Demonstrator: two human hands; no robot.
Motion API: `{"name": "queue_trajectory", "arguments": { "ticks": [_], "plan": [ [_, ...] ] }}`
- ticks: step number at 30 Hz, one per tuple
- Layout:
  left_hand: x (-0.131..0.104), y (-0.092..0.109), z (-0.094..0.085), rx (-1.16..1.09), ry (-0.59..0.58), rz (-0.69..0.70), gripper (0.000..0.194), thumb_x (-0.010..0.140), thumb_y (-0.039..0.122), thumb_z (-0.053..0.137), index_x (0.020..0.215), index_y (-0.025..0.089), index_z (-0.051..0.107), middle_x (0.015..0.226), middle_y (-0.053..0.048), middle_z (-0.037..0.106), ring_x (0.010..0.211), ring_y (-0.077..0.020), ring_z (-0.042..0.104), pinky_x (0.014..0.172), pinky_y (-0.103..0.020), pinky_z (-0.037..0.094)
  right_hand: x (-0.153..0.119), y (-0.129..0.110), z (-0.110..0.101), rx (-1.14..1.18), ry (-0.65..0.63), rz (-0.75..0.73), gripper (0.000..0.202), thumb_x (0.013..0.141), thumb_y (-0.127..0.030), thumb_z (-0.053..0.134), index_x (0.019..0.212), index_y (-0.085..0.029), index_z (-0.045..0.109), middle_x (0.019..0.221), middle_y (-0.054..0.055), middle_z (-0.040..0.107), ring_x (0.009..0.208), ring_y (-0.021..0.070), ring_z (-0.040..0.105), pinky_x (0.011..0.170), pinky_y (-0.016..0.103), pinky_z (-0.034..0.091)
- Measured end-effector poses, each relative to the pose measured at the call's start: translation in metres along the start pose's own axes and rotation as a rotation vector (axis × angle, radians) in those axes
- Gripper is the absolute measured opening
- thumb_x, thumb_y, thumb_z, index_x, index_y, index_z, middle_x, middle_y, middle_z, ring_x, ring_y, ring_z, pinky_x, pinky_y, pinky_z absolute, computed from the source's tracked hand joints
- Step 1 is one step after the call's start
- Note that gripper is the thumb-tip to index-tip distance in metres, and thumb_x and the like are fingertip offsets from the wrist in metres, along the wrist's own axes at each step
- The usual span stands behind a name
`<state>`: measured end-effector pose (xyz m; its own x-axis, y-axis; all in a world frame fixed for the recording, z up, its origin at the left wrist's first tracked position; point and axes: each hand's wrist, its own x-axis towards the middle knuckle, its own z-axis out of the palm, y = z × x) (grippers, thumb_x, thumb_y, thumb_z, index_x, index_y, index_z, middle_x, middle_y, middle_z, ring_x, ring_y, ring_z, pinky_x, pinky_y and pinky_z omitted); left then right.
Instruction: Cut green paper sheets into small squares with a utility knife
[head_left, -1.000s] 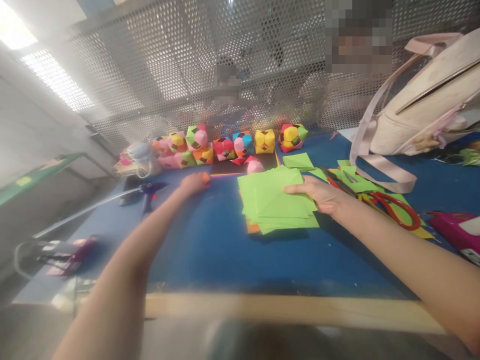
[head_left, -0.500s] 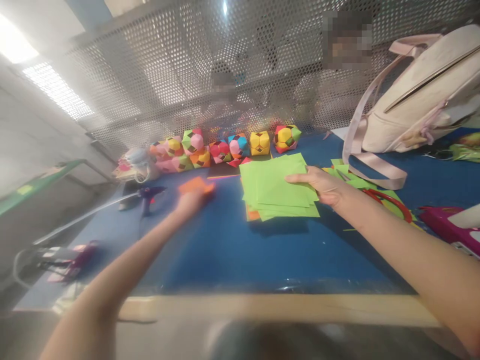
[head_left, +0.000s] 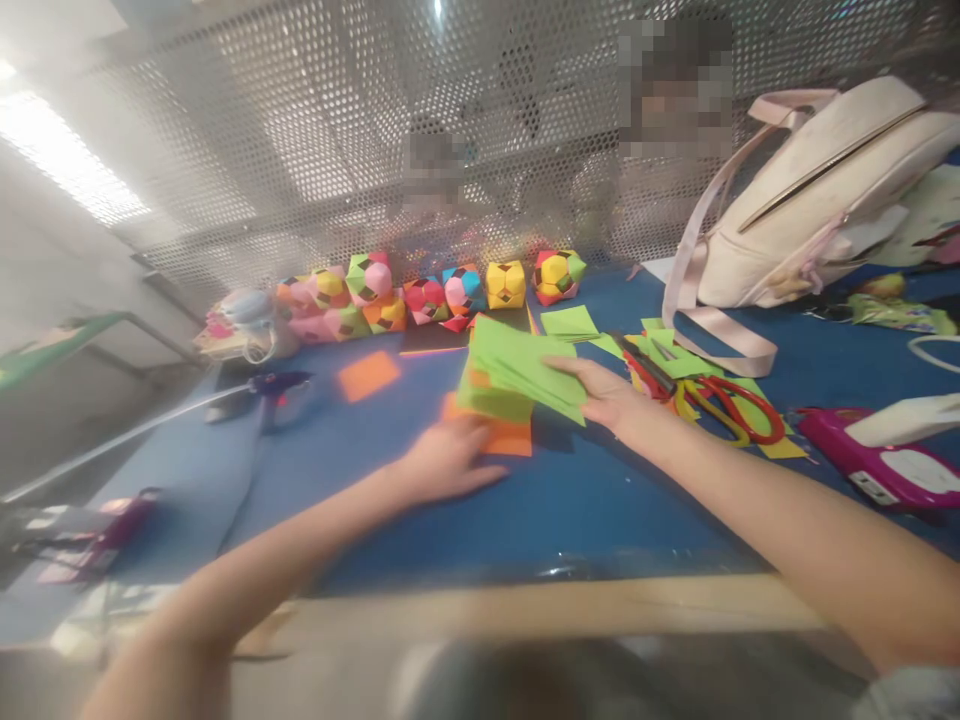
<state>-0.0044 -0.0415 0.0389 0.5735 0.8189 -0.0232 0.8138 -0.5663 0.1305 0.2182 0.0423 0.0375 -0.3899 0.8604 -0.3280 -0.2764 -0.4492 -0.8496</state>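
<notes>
My right hand [head_left: 604, 395] grips a fanned stack of green paper sheets [head_left: 517, 360], thumb on top, fingers underneath. Orange paper sheets [head_left: 510, 438] show below the stack, close to the blue tabletop. My left hand [head_left: 450, 462] reaches to these orange sheets with its thumb spread away from its fingers. Its fingertips are blurred at the sheets' left edge; no firm grip shows. A single orange paper square [head_left: 369, 376] lies farther left on the table. Behind the stack, another green sheet [head_left: 570, 323] lies flat.
Several folded paper balls [head_left: 506, 285] line the back by a perforated metal screen [head_left: 300, 150]. Red- and yellow-handled scissors [head_left: 727, 408] lie over green scraps at right. A pale backpack [head_left: 817, 200], a magenta device [head_left: 877, 455] and a glue gun [head_left: 277, 385] are also there.
My left hand has let go of the orange square at left and moved right to the orange sheets under the stack. The green sheets have tilted and fanned in my right hand.
</notes>
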Motion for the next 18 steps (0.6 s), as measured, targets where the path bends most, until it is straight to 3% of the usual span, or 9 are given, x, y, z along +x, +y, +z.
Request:
{"name": "queue_trajectory", "arguments": {
  "ticks": [3, 5, 8, 10, 13, 16, 18],
  "plan": [
    [-0.023, -0.010, -0.008, -0.127, -0.055, 0.210, 0.030, 0.092, 0.042, 0.048, 0.104, 0.021, 0.065, 0.104, -0.010, 0.069, 0.091, -0.0208, 0.066, 0.078, -0.030, 0.052, 0.011, 0.013, -0.003, -0.052, 0.115, 0.002, 0.014, 0.069, -0.009, 0.069, 0.081, -0.015, 0.067, 0.071, 0.008, 0.074, 0.072, 0.0228, 0.073, 0.076, 0.036, 0.060],
    [-0.031, -0.021, -0.017, -0.227, -0.054, 0.219, 0.028, 0.094, 0.036, 0.045, 0.094, 0.020, 0.068, 0.089, -0.007, 0.070, 0.079, -0.0159, 0.066, 0.072, -0.026, 0.051, 0.016, 0.020, -0.005, -0.065, 0.137, -0.012, 0.017, 0.065, -0.004, 0.069, 0.078, -0.014, 0.066, 0.070, 0.007, 0.074, 0.068, 0.0219, 0.072, 0.072, 0.036, 0.060],
    [-0.027, -0.053, -0.031, -0.247, 0.054, 0.017, 0.029, 0.092, 0.036, 0.046, 0.084, 0.018, 0.068, 0.084, -0.005, 0.070, 0.076, -0.0156, 0.064, 0.071, -0.026, 0.050, 0.018, 0.026, -0.006, -0.094, 0.142, -0.048, 0.022, 0.061, -0.003, 0.070, 0.079, -0.014, 0.065, 0.072, 0.005, 0.074, 0.068, 0.0203, 0.071, 0.068, 0.033, 0.059],
    [-0.016, -0.088, -0.038, -0.174, 0.153, -0.265, 0.023, 0.087, 0.034, 0.050, 0.085, 0.019, 0.067, 0.090, -0.004, 0.070, 0.083, -0.0175, 0.064, 0.079, -0.028, 0.050, 0.018, 0.029, -0.005, -0.138, 0.139, -0.093, 0.026, 0.059, -0.004, 0.071, 0.082, -0.015, 0.066, 0.076, 0.004, 0.075, 0.070, 0.0192, 0.070, 0.069, 0.032, 0.058],
    [-0.001, -0.148, -0.046, -0.104, 0.241, -0.459, 0.026, 0.081, 0.029, 0.052, 0.099, 0.017, 0.066, 0.108, -0.011, 0.067, 0.106, -0.0272, 0.059, 0.093, -0.039, 0.046, 0.016, 0.033, -0.003, -0.291, 0.141, -0.186, 0.028, 0.061, -0.007, 0.070, 0.087, -0.015, 0.066, 0.083, 0.005, 0.075, 0.075, 0.0191, 0.070, 0.070, 0.031, 0.056],
    [0.006, -0.198, -0.051, -0.112, 0.211, -0.579, 0.037, 0.070, 0.031, 0.065, 0.103, 0.015, 0.066, 0.108, -0.014, 0.067, 0.109, -0.0323, 0.058, 0.092, -0.039, 0.047, 0.015, 0.035, -0.002, -0.412, 0.132, -0.223, 0.026, 0.065, -0.009, 0.068, 0.089, -0.015, 0.066, 0.086, 0.005, 0.075, 0.078, 0.0197, 0.069, 0.069, 0.030, 0.056],
    [0.007, -0.220, -0.054, -0.152, 0.153, -0.615, 0.045, 0.063, 0.033, 0.071, 0.105, 0.015, 0.066, 0.106, -0.013, 0.069, 0.104, -0.0315, 0.062, 0.088, -0.036, 0.049, 0.015, 0.035, -0.002, -0.436, 0.123, -0.226, 0.025, 0.066, -0.010, 0.067, 0.090, -0.016, 0.065, 0.087, 0.005, 0.075, 0.078, 0.0196, 0.069, 0.070, 0.031, 0.056]
  ]
}}
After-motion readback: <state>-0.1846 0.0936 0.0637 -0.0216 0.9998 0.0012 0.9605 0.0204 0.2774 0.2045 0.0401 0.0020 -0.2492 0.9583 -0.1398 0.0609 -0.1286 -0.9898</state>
